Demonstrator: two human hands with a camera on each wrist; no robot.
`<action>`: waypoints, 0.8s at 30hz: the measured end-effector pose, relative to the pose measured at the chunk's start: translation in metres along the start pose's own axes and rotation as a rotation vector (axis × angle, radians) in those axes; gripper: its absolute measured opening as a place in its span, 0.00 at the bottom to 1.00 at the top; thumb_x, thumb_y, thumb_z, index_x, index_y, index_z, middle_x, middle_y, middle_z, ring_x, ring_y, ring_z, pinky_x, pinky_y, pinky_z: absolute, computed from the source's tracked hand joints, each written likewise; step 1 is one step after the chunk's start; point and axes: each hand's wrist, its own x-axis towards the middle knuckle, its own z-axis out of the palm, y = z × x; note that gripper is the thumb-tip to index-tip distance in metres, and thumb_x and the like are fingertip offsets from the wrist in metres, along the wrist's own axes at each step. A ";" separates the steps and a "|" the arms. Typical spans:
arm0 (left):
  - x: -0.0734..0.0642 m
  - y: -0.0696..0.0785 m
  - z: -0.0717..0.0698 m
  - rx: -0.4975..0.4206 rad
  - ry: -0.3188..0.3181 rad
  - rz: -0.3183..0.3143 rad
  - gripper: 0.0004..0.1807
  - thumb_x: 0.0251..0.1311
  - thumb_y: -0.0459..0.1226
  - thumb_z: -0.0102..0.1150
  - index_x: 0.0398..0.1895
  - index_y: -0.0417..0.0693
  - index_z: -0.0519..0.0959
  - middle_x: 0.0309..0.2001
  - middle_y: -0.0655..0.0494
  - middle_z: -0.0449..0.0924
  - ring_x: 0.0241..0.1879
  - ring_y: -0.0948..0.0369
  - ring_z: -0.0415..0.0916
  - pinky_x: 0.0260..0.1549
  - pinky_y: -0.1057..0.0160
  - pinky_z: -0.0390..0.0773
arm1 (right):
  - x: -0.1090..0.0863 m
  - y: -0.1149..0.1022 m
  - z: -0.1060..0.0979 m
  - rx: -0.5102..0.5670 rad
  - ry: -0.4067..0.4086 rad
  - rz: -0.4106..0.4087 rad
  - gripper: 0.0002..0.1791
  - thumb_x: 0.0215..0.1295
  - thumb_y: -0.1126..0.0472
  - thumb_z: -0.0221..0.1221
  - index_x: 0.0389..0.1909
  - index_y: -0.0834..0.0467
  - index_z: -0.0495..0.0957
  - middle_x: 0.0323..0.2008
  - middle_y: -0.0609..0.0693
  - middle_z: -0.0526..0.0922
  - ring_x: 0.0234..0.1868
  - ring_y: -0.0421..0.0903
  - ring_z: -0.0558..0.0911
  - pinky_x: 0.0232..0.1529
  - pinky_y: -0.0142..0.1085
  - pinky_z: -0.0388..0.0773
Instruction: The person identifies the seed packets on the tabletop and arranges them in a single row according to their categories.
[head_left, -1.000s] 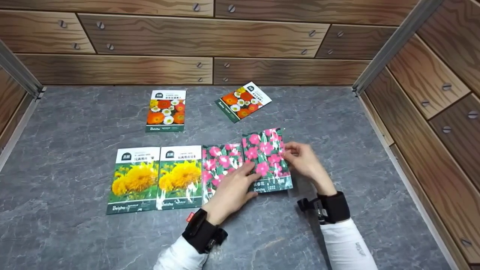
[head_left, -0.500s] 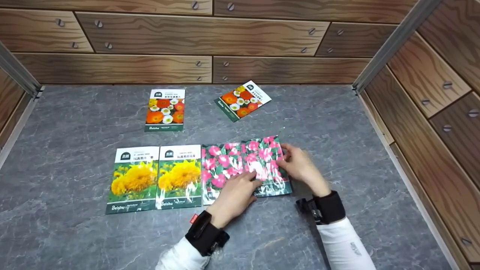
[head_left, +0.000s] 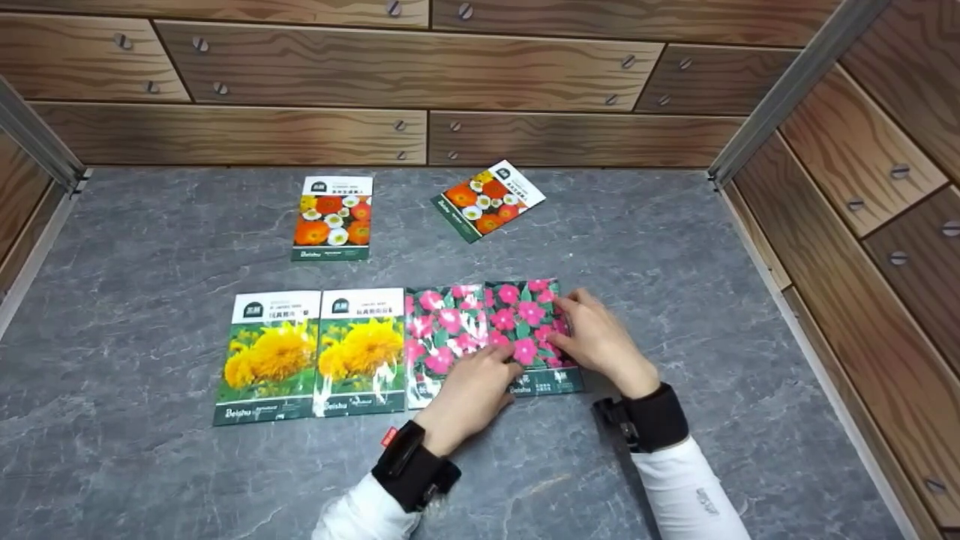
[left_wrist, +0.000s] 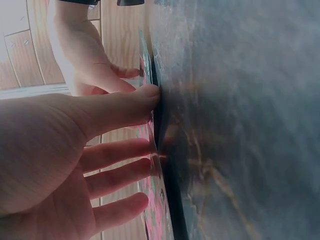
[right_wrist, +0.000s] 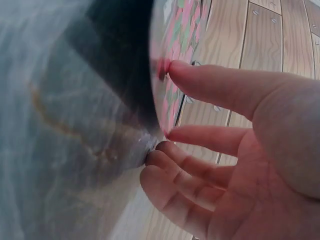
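Note:
Four flower seed packets lie in a row in the head view. The rightmost pink-flower seed packet [head_left: 525, 319] abuts another pink-flower seed packet [head_left: 439, 322]. My left hand [head_left: 469, 386] rests across their lower parts, hiding some of both. In the left wrist view its fingers [left_wrist: 120, 177] are extended onto the pink faces, the thumb near the lower edge. My right hand [head_left: 604, 337] is at the right edge of the rightmost packet. In the right wrist view its thumb [right_wrist: 215, 85] touches the packet's face, its index fingertip meets the edge, and the other fingertips reach the tabletop.
Two yellow-flower seed packets, one at the far left [head_left: 266, 360] and one beside it [head_left: 361, 352], continue the row. Behind lie two orange-and-white poppy packets, one straight [head_left: 332, 221] and one tilted [head_left: 489, 201]. Wood-patterned walls [head_left: 420, 71] enclose the grey tabletop [head_left: 187, 480].
The rightmost pink packet has come down towards me, from raised and tilted to level beside its neighbour. My right hand has followed it slightly left; my left hand stays on the packets.

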 end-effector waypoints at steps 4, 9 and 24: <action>0.000 0.000 -0.001 0.001 -0.008 0.003 0.14 0.52 0.42 0.68 0.43 0.53 0.83 0.51 0.54 0.81 0.48 0.57 0.80 0.48 0.56 0.82 | -0.001 -0.001 0.000 -0.009 -0.003 -0.035 0.31 0.60 0.52 0.63 0.62 0.63 0.72 0.54 0.58 0.75 0.55 0.56 0.75 0.54 0.50 0.75; -0.001 0.000 -0.003 -0.009 -0.026 -0.004 0.15 0.52 0.42 0.68 0.44 0.53 0.83 0.49 0.55 0.82 0.47 0.58 0.79 0.47 0.57 0.82 | -0.001 -0.002 0.000 -0.024 -0.005 -0.049 0.31 0.60 0.52 0.63 0.61 0.64 0.72 0.55 0.59 0.74 0.57 0.56 0.74 0.57 0.51 0.74; -0.001 -0.001 -0.004 -0.014 -0.042 -0.006 0.16 0.53 0.43 0.67 0.47 0.52 0.82 0.49 0.55 0.81 0.50 0.56 0.78 0.49 0.57 0.82 | -0.003 -0.003 0.001 -0.039 -0.005 -0.067 0.30 0.61 0.52 0.62 0.61 0.63 0.72 0.57 0.59 0.73 0.59 0.57 0.73 0.58 0.51 0.74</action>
